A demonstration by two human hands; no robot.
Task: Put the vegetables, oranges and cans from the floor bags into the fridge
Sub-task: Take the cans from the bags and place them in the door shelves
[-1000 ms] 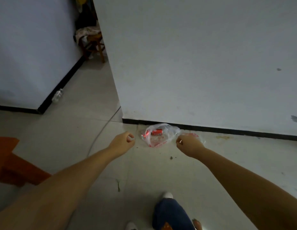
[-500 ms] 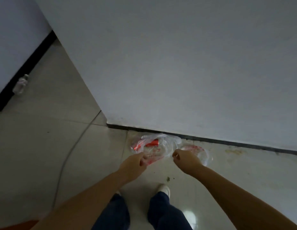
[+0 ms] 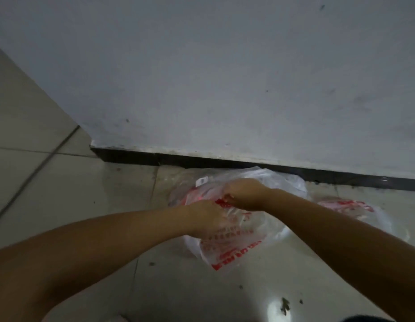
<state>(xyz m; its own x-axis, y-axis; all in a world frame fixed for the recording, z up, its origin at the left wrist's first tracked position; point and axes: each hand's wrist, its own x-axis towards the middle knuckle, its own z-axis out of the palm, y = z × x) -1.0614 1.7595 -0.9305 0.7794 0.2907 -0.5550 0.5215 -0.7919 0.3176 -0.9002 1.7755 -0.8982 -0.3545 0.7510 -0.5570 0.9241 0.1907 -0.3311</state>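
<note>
We look down on a pale tiled floor, glossy and speckled with dark crumbs, where it meets a grey-white wall along a black skirting board. A clear plastic bag with red print lies on the tiles just in front of the skirting. Our left hand and right hand meet at its top, fingers curled and pinching the crumpled plastic. A second clear bag with red print lies just beside it to the right. We cannot tell what the bags contain.
</note>
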